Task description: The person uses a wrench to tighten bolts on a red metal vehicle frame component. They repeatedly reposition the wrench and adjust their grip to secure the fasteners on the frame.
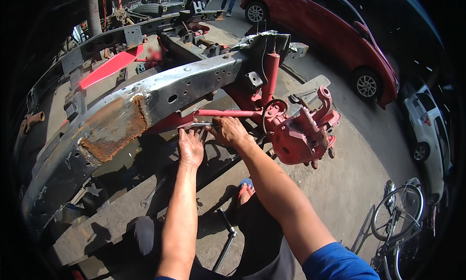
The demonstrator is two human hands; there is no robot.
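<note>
My right hand (229, 131) is closed round one end of a slim shiny wrench (203, 124), held level just under the red rod (228, 113). At the wrench's other end, the raised fingers of my left hand (191, 145) are curled up against the red arm (171, 123) below the frame rail. Exactly what those fingertips pinch is hidden. The black and bare-metal vehicle frame rail (165, 93), with a rusty patch, arches above both hands. Right of my right hand is a red-painted wheel hub assembly (301, 137), beside an upright red shock absorber (271, 78).
Below the rail, another wrench (147, 200) lies on a grey beam (104, 222). A long-handled socket tool (225, 241) is between my legs. A bicycle (398, 217) lies at right; a red car (335, 32) and a white car (427, 129) stand behind. Someone's legs (230, 1) show far back.
</note>
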